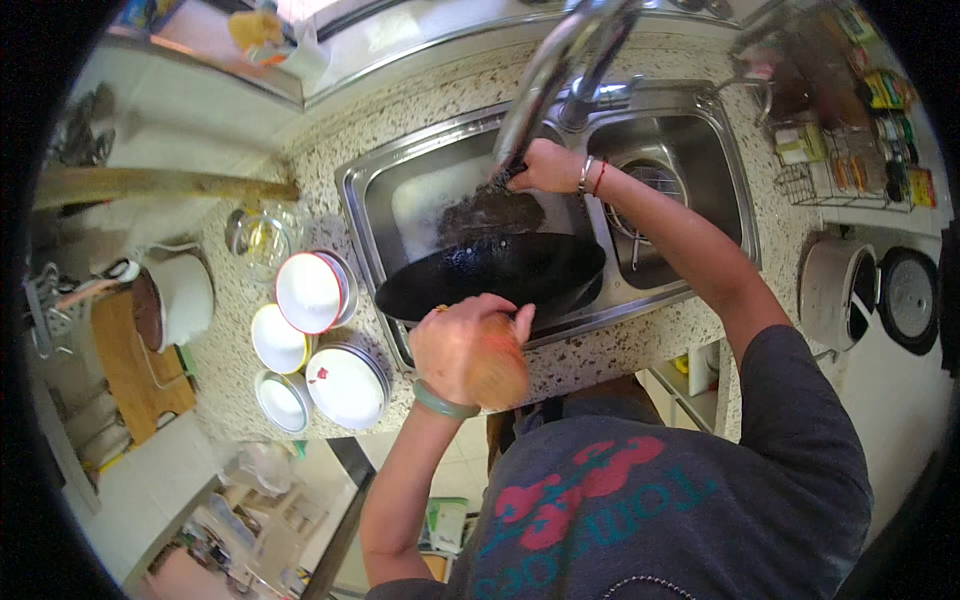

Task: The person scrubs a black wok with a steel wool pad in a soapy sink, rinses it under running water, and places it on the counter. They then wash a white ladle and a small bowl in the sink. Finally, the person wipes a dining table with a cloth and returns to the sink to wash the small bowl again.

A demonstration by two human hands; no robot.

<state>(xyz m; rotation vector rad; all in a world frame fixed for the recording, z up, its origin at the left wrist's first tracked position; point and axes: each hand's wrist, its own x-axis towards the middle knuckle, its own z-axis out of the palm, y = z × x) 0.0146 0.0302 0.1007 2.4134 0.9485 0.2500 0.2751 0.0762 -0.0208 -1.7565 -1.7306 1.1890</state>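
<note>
A black wok (490,268) is tilted over the left basin of the steel sink (365,235). Its thick wooden handle (498,368) points toward me, and my left hand (450,345) is closed round it. My right hand (548,168) reaches over the basin, right beside the end of the chrome faucet (530,110). Its fingers are curled together, and the spout partly hides them, so I cannot make out what they hold. Below them a dark blurred patch (490,215) shows above the wok's far rim. The wok's inside looks wet.
White bowls (310,292) and a stack of plates (347,385) stand left of the sink, with a glass bowl (265,240) behind. The right basin holds a wire rack (640,185). A rice cooker (838,292) and a spice rack (850,185) line the right side.
</note>
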